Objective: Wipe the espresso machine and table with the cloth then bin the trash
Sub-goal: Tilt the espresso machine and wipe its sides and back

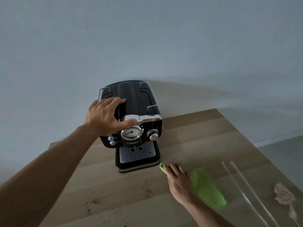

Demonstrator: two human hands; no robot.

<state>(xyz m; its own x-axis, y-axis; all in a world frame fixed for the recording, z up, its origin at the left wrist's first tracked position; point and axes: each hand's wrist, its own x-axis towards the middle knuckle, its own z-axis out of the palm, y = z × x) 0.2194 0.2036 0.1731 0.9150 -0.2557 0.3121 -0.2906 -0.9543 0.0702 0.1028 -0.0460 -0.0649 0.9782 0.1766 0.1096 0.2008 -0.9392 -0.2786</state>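
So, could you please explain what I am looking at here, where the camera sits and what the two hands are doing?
There is no robot: one camera worn on the person's head looks down at their bare hands. The left hand grips the top of a black espresso machine. The right hand presses a green cloth flat on the wooden table beside the machine's base. Also on the table: brown specks near the front, two clear strips and a crumpled scrap on the right.

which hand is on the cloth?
The right hand, lying flat on the green cloth on the table. The left hand instead grips the top of the espresso machine.
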